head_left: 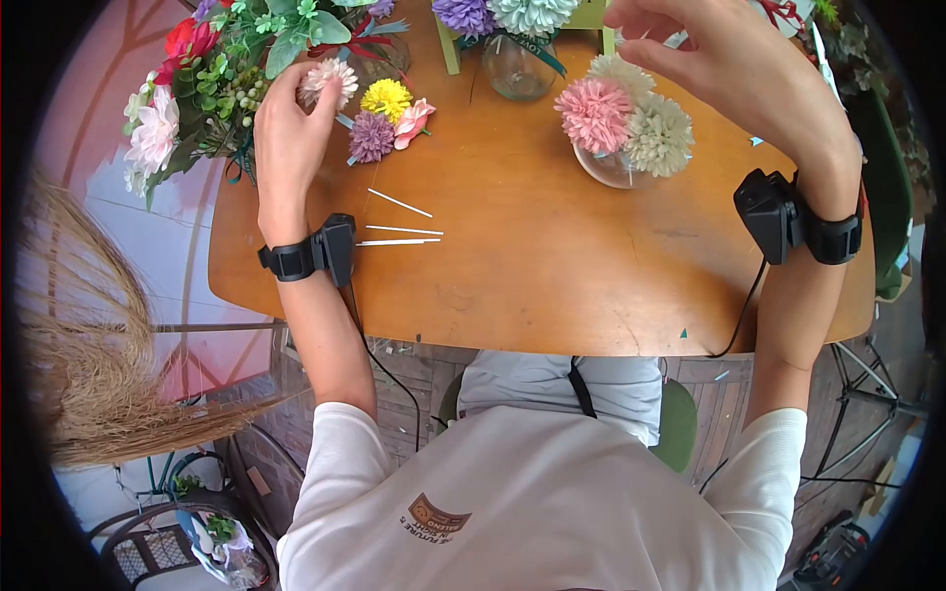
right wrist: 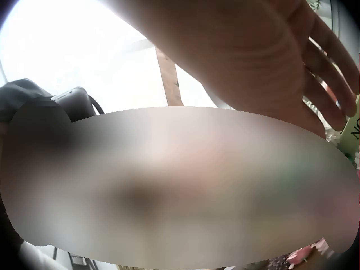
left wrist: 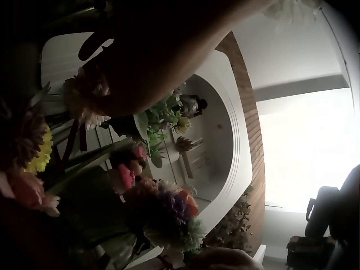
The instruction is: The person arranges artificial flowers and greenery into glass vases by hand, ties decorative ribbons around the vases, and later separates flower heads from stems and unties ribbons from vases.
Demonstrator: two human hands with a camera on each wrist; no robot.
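Note:
At the upper left of the head view my left hand point(head_left: 293, 133) pinches a pale pink artificial flower point(head_left: 331, 83) between thumb and fingers. The same flower point(left wrist: 95, 98) shows dimly under the dark hand in the left wrist view. Close beside it lie a yellow flower point(head_left: 385, 97), a mauve pompom flower point(head_left: 371, 137) and a pink rose point(head_left: 414, 123). My right hand point(head_left: 705, 49) is raised at the upper right with loosely bent fingers point(right wrist: 326, 62) and nothing visible in it. Below it, a round glass vase point(head_left: 616, 169) holds a pink pompom flower point(head_left: 594, 114) and cream ones point(head_left: 659, 135).
Several thin white sticks point(head_left: 402, 234) lie on the wooden table point(head_left: 512, 266). A second glass vase point(head_left: 518, 67) with purple and mint flowers stands at the back, near a green frame point(head_left: 448, 49). A large bouquet point(head_left: 212, 108) fills the left edge. Cables run from both wrist cameras.

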